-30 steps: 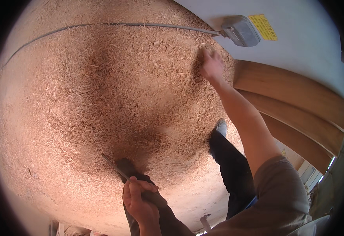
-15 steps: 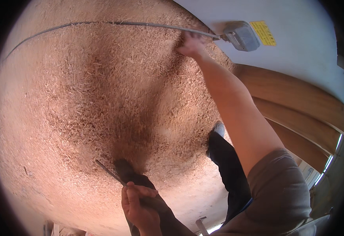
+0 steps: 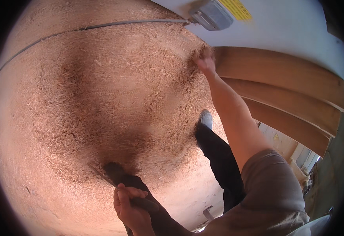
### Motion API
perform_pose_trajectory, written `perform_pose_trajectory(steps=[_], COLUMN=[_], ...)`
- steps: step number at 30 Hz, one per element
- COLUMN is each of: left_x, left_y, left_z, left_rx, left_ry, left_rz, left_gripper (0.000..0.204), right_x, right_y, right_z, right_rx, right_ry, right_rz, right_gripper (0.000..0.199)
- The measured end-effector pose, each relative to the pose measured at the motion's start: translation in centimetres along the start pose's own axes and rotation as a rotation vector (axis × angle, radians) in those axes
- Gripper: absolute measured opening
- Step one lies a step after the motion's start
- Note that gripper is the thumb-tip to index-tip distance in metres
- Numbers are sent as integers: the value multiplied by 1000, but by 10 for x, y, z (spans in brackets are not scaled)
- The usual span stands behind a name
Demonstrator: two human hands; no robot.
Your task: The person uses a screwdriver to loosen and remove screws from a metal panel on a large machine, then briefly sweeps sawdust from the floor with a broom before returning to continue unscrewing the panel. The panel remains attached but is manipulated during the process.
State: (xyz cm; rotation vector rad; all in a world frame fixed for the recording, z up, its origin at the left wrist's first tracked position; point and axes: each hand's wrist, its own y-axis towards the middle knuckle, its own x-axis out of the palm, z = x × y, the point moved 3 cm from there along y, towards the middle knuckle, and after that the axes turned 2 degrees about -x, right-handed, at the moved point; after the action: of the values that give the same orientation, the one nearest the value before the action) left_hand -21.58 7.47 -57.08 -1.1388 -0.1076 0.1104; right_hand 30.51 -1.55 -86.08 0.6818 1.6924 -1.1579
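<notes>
Head view: left grip (image 3: 129,210) clamped on tool (image 3: 145,204), shaft (image 3: 104,176) jutting forward; right grip (image 3: 206,62) unclear

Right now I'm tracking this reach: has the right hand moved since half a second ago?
Yes: judged against the gray box, the right hand has shifted rightward, toward the brown wooden boards.

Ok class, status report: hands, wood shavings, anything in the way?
Left hand gripping thin-shafted tool. Right hand by wood shavings, contact unclear. Grey cable lies across shavings, beyond right hand.
</notes>
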Motion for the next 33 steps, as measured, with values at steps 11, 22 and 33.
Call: perform_pose_trajectory(steps=[11,22,33], left_x=[17,6,-109], left_y=[-5,-17,-70], left_z=[-19,-44,-164], left_rx=[-28,-27,-309], left_ry=[23,98,-320], left_rz=[-101,-112,-101], left_gripper=[25,21,10], right_x=[65,92,-120], right_y=[-167,-423,-588], right_z=[7,-5,-33], right_rx=[256,-167,216], right_ry=[-59,-355,771], right_rz=[-118,-957,-1417], right_gripper=[93,66,65])
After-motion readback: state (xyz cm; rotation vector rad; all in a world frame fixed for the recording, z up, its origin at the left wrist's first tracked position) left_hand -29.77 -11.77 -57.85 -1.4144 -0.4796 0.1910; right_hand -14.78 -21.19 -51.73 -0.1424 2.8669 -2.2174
